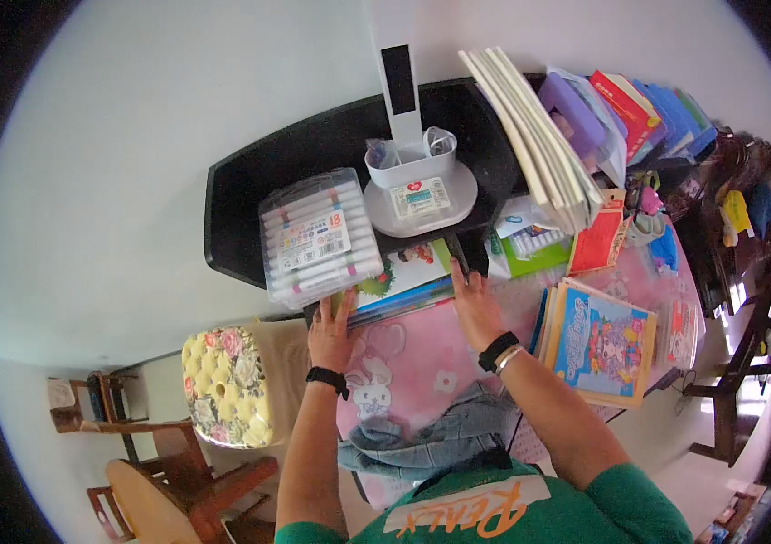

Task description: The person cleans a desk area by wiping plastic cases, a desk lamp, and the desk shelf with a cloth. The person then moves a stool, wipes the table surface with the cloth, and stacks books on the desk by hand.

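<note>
A low stack of thin books (pixel 415 276), the top one with a green and white picture cover, lies at the front edge of a black stand (pixel 249 204). My left hand (pixel 331 337) is at the near left corner of this stack, fingers pointing forward. At the right end, my right hand (pixel 479 313) has its fingers along the stack's side. Both hands hold the stack between them; the fingers' undersides are hidden. A clear case of markers (pixel 322 240) sits on the stand just beyond my left hand. Beside it stands a white desk lamp (pixel 462 195).
Books lean upright (pixel 530 136) at the back right. A pile of booklets (pixel 603 344) lies on the pink bunny-patterned table cover (pixel 412 363). Folded denim (pixel 431 435) rests at the near edge. A flowered padded stool (pixel 227 385) stands left, near a wooden chair (pixel 195 471).
</note>
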Demonstrator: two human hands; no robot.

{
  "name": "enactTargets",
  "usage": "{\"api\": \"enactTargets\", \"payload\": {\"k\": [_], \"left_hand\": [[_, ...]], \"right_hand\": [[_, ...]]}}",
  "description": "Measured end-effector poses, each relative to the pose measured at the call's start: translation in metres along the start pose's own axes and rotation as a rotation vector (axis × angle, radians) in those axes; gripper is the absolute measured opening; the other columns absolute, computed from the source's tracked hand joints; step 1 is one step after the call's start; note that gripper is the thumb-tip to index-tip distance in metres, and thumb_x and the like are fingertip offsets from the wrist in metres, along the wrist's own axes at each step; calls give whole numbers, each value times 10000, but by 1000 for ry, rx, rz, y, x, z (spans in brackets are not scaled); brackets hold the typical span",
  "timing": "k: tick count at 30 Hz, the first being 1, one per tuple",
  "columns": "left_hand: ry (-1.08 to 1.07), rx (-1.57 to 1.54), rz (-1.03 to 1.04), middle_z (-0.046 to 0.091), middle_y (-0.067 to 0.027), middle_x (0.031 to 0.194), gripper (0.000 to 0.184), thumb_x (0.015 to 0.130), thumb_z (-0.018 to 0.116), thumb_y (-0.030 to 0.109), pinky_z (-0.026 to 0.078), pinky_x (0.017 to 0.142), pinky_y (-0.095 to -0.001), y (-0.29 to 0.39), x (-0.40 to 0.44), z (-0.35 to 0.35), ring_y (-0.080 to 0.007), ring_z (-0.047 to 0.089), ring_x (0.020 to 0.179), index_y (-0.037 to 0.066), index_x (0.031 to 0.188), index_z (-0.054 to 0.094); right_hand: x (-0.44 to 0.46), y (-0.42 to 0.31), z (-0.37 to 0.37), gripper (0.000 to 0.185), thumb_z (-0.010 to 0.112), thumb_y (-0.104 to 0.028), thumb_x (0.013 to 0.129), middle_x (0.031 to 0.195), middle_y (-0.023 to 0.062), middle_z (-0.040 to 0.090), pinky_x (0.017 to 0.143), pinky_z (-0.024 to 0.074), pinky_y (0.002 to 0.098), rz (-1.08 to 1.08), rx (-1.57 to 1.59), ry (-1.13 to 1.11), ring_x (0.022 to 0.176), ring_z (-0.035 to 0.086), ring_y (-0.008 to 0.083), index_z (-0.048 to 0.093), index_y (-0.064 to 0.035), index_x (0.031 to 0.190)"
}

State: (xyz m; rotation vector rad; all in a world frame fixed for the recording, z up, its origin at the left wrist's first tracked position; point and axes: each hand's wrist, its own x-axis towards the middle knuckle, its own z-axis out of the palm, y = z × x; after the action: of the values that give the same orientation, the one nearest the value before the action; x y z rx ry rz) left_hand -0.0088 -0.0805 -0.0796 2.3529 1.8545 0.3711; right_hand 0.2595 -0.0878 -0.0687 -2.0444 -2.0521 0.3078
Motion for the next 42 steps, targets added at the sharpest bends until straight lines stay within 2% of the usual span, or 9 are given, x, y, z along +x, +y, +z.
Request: {"api": "enactTargets", "payload": {"k": [4, 11, 17, 21, 24, 27, 30, 33, 42], "left_hand": [[4, 35, 25, 330, -245, 1371, 841, 705, 734, 309, 418, 942, -449, 1, -1, -1, -429, 445, 1155, 242, 1419, 293], [-28, -79, 108, 316, -262, 1385, 786, 730, 714, 182, 351, 1006, -442, 36, -36, -37, -402, 369, 1239, 116, 1402, 312], [-294, -593, 98, 593, -183, 1137, 536, 796, 671, 142, 481, 858, -394, 93, -66, -35, -290, 594, 1028, 41, 1285, 474], [-492, -830, 94, 583, -187, 1151, 545, 828, 651, 156, 498, 832, -359, 171, -66, -30, -264, 595, 1025, 55, 1319, 437], [-491, -832, 153, 581, -194, 1147, 589, 846, 638, 176, 496, 839, -342, 219, -73, -8, -254, 592, 1024, 66, 1363, 377], [-436, -773, 134, 556, -217, 1162, 684, 840, 646, 248, 498, 827, -360, 251, -74, 19, -274, 578, 1029, 37, 1395, 306], [-601, -808, 65, 546, -223, 1171, 701, 846, 632, 293, 485, 844, -364, 267, -71, 28, -279, 559, 1064, 2, 1388, 295], [-563, -765, 82, 552, -229, 1160, 704, 853, 614, 315, 461, 878, -386, 272, -73, 34, -312, 552, 1079, -28, 1376, 291], [-463, -549, 129, 428, -276, 1278, 722, 842, 607, 334, 395, 966, -409, 290, -90, 27, -387, 441, 1188, -70, 1355, 298]], "right_hand": [[-25, -8, -7, 566, 527, -68, 796, 1213, 219, 480, 809, 502, 442, -68, -47, 30, 1007, 534, 372, 367, -10, 1336], [-127, 14, -98, 354, 582, -196, 822, 1025, 186, 584, 800, 472, 440, -154, 663, -20, 999, 542, 367, 535, -6, 1117], [-195, 135, -139, 400, 596, -135, 830, 1059, 202, 572, 878, 432, 420, 356, 212, 529, 1016, 539, 354, 511, -22, 1204], [-229, 194, -141, 398, 598, -145, 844, 1031, 212, 588, 868, 443, 406, 585, 123, 686, 986, 559, 354, 502, -4, 1204], [-255, 232, -107, 405, 610, -169, 841, 987, 199, 609, 813, 467, 387, 781, 412, 570, 907, 591, 334, 509, 6, 1192], [-265, 244, -99, 413, 609, -205, 856, 959, 163, 622, 753, 480, 354, 556, 746, 482, 827, 605, 254, 511, 20, 1189], [-271, 237, -119, 412, 600, -216, 874, 976, 128, 614, 743, 477, 327, 573, 826, 396, 829, 577, 172, 509, 29, 1192], [-279, 249, -106, 441, 585, -179, 880, 993, 167, 613, 796, 469, 344, 576, 891, 349, 895, 584, 216, 448, 18, 1249], [-270, 257, -111, 398, 575, -194, 901, 1103, 45, 546, 870, 441, 311, 483, 1266, 289, 977, 510, 140, 466, -16, 1240]]}}
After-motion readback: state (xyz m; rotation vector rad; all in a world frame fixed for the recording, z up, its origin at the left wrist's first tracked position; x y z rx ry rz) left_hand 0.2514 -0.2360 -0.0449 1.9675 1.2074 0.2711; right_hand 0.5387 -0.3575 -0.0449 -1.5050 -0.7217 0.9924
